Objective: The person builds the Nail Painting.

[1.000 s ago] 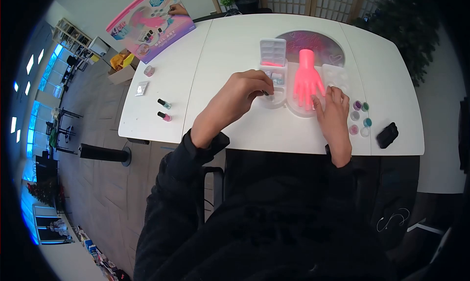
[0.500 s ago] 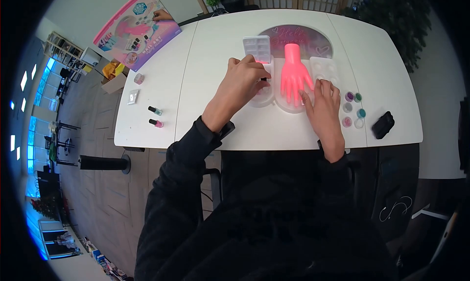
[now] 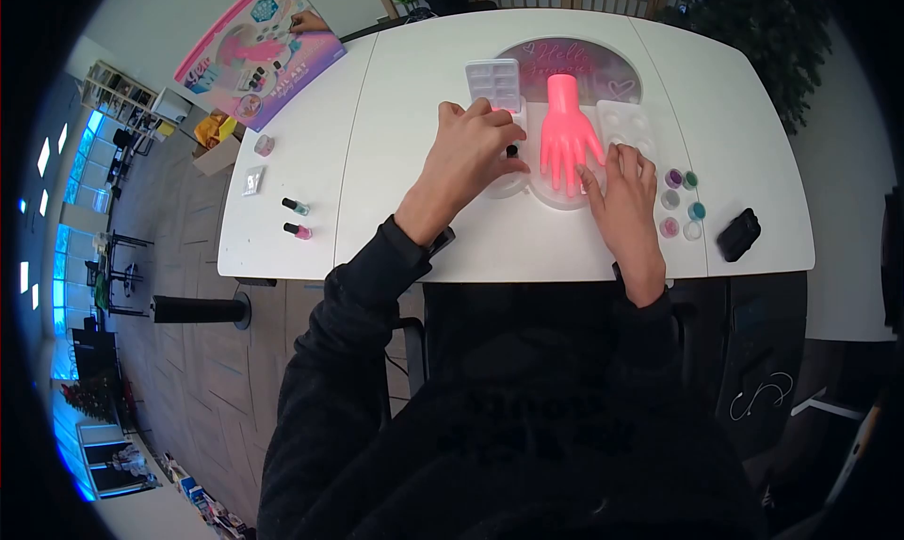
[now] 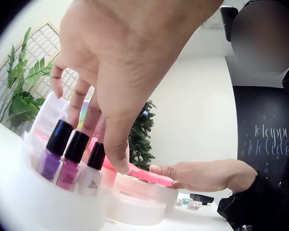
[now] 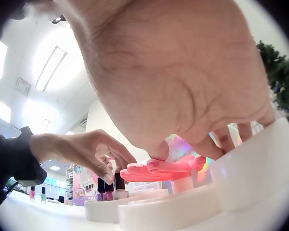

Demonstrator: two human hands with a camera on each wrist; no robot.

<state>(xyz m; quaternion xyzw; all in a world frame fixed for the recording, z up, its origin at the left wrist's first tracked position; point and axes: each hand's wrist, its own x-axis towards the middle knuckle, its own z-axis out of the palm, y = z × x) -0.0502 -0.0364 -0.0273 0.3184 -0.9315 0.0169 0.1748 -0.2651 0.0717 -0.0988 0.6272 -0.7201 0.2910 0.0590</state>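
My left hand [image 3: 469, 149] hovers over the left side of the white tray [image 4: 72, 211], thumb and fingers spread around a black cap. Three nail polish bottles stand upright in that tray: purple [image 4: 50, 164], pink [image 4: 68, 174] and clear [image 4: 89, 180]. The clear one is nearest my thumb. My right hand [image 3: 624, 196] rests at the right of the pink model hand [image 3: 565, 130], its thumb on a pink finger. The other right fingers lie over the front of the white palette with round wells [image 3: 623, 121], partly hidden by the tray wall in the right wrist view.
Several small glitter pots [image 3: 670, 199] and a black case [image 3: 739, 235] lie to the right. At left are pink [image 3: 298, 231] and teal [image 3: 296, 207] polish bottles, a small packet [image 3: 252, 180], a jar [image 3: 264, 145] and the kit box [image 3: 259, 55]. A lidded compartment box [image 3: 493, 81] stands open behind my left hand.
My left thumb and fingers have moved apart from the black cap they were pinching, leaving the bottle in the tray. The right hand stays in place while the head view shifts slightly.
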